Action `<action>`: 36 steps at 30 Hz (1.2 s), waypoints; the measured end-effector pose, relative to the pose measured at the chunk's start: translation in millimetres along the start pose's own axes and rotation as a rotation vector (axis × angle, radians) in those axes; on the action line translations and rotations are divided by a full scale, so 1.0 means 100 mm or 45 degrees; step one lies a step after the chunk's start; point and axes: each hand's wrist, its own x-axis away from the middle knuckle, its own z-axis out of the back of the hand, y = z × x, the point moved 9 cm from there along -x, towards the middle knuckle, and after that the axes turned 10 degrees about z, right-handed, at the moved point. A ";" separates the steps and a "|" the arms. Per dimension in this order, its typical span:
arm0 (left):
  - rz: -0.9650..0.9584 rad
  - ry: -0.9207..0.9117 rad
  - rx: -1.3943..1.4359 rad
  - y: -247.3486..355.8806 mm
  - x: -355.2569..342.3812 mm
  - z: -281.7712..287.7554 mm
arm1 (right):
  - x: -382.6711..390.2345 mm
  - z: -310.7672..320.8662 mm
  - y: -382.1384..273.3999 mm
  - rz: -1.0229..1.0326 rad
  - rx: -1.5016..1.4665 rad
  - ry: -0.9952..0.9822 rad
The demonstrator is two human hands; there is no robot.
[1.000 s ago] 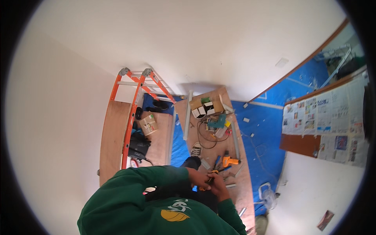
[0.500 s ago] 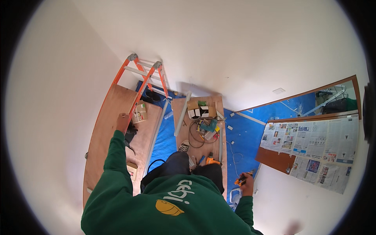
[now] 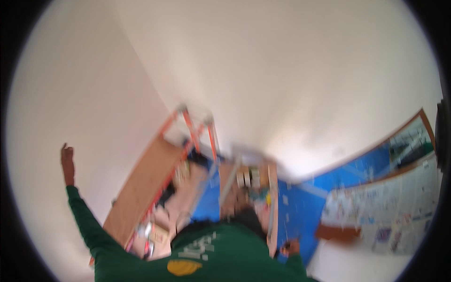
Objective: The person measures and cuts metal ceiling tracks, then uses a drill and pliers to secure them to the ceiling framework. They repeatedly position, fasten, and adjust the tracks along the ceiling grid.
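My left hand (image 3: 67, 160) is stretched far out to the left, in front of or against the white wall. One finger points up and the others look partly bent, with nothing visible in them. Low on the right, my right hand (image 3: 293, 246) is closed round a small orange-and-black hand tool (image 3: 283, 249); motion blur hides its exact kind. An orange folding ladder (image 3: 213, 141) stands ahead, against the corner, with a long wooden board (image 3: 141, 181) beside it on the left.
A wooden platform (image 3: 225, 176) ahead bears small boxes (image 3: 249, 177) and blurred tools. Blue sheeting (image 3: 300, 202) covers the floor. Newspaper (image 3: 380, 211) covers a panel at right, near a brown-framed opening (image 3: 425, 122). Boxes and loose items (image 3: 157, 232) lie beside the ladder.
My left hand has left the ladder rail and swung out left to the wall. The view has tilted upward, so everything sits lower. The right hand still holds the tool.
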 end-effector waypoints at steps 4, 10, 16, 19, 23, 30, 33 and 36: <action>-0.609 0.613 0.458 2.71 0.31 1.69 | -0.58 -1.30 -0.28 0.252 -0.234 -0.210; -1.327 1.125 0.630 5.49 1.77 2.28 | -0.01 -3.17 -1.70 0.531 0.134 -0.536; -1.550 1.036 0.997 6.76 2.65 2.95 | 2.48 -4.49 -3.47 1.015 0.122 -1.022; -1.739 1.121 1.081 7.14 2.89 3.26 | 3.72 -4.74 -4.12 1.372 0.481 -0.920; -1.687 1.106 0.739 7.47 3.11 3.42 | 5.31 -5.11 -4.62 1.940 0.636 -0.968; -2.140 1.661 -0.049 7.90 3.81 3.49 | 7.30 -6.17 -5.11 2.485 0.765 -1.066; -1.857 1.702 -0.499 8.20 3.59 3.60 | 7.85 -6.63 -5.39 2.674 0.698 -0.948; -1.725 1.810 -0.744 8.24 3.37 3.74 | 8.30 -6.91 -5.67 2.772 0.689 -0.826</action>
